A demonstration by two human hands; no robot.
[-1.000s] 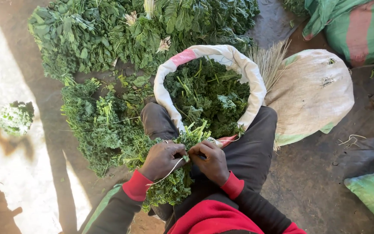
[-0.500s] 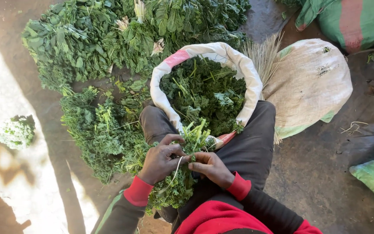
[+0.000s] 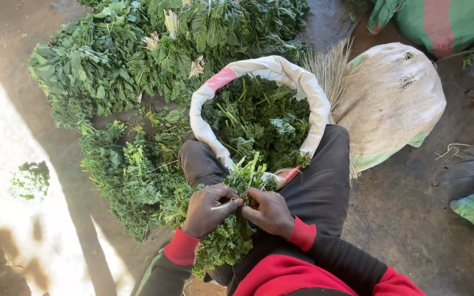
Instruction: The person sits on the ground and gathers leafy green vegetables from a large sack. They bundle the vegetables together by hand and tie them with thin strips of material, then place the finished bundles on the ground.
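Head view: two hands [image 3: 240,211], one kale bunch [image 3: 231,241].

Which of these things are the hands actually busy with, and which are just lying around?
In use:
left hand and right hand, both gripping the kale bunch
thin pale tie strip at the stems
open white sack of kale between the knees

Lying about:
piles of leafy greens on the ground
small loose bunch
closed tan sack
green sack

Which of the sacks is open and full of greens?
The white sack between the person's knees; the tan one and the green one show none.
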